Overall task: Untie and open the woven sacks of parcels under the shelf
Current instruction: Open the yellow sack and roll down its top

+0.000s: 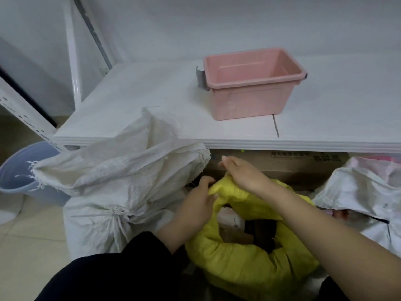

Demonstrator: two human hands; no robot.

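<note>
A yellow woven sack (pixel 243 261) sits on the floor in front of the shelf, its mouth open, with parcels (pixel 236 224) showing inside. My left hand (pixel 198 200) grips the rim of the sack's mouth on the left side. My right hand (pixel 243 173) lies over the far rim, fingers curled down on the yellow fabric. To the left stands a white woven sack (pixel 104 213) with a tied knot (pixel 116 213) low on its front and a loose flap (pixel 121 168) above. Another white sack (pixel 360 192) lies open at the right.
A white shelf board (pixel 152 101) runs across above the sacks, with a pink plastic bin (pixel 249 92) on it. A cardboard box (pixel 293 164) sits under the shelf behind the yellow sack. A blue bucket (pixel 19 170) stands at the left on the tiled floor.
</note>
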